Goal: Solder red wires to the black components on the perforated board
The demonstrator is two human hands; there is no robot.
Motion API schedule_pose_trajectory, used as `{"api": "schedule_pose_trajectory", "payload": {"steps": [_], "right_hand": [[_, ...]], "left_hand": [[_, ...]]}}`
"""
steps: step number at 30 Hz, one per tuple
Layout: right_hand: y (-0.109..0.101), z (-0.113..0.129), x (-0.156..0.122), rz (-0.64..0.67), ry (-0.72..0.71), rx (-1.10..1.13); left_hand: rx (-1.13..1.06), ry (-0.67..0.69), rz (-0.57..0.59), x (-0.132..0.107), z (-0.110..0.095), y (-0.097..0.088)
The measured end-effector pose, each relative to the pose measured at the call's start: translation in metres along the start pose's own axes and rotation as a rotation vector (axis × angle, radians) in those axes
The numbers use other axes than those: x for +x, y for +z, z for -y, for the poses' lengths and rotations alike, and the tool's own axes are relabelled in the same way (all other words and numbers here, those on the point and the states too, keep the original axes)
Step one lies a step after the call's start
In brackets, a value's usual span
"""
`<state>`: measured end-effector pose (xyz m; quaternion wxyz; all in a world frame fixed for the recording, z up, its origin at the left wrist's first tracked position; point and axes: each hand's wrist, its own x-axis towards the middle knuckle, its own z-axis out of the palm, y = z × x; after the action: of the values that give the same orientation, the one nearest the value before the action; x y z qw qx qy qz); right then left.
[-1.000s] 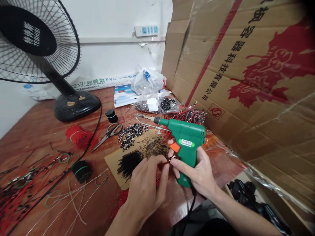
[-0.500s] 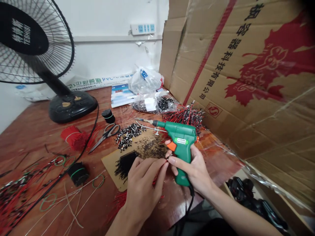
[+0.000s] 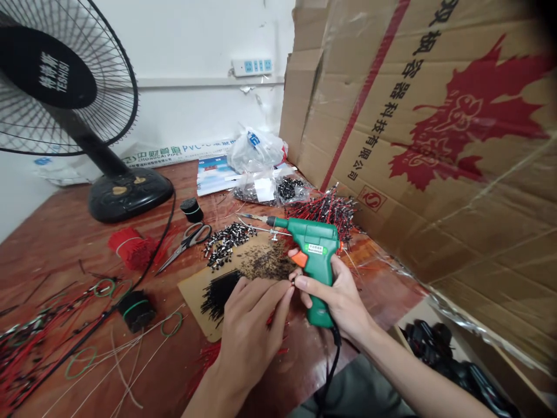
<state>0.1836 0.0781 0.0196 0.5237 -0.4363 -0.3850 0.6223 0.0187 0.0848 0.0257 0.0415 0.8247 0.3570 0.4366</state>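
My right hand is wrapped round the grip of a green soldering gun with an orange trigger, its metal tip pointing left over the table. My left hand is closed in a pinch right beside the right fingers, holding a thin red wire with a small dark part at its end. Both hands hover over a brown cardboard sheet strewn with black sleeves and tiny bits. A heap of small black and silver parts lies just beyond.
A black desk fan stands at the back left, its cord crossing the wooden table. Scissors, red wire bundles, plastic bags and a pile of finished red wires lie around. Large cardboard boxes wall off the right.
The view has shifted slightly; both hands and the soldering gun sit a little higher and further left in the picture. Their grips look the same.
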Motion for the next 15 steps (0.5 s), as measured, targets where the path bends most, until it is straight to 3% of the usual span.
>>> {"api": "schedule_pose_trajectory", "payload": {"steps": [7,11,15], "right_hand": [[0.005,0.004,-0.001,-0.007,-0.034,-0.013],[0.008,0.001,0.000,-0.030,-0.103,-0.039],[0.005,0.003,-0.004,-0.167,-0.261,-0.007]], "left_hand": [[-0.053,-0.013,0.017,-0.005,0.002,0.001],[-0.051,0.046,-0.056,-0.006,0.007,0.004],[-0.003,0.060,-0.090,-0.010,0.020,0.008]]}}
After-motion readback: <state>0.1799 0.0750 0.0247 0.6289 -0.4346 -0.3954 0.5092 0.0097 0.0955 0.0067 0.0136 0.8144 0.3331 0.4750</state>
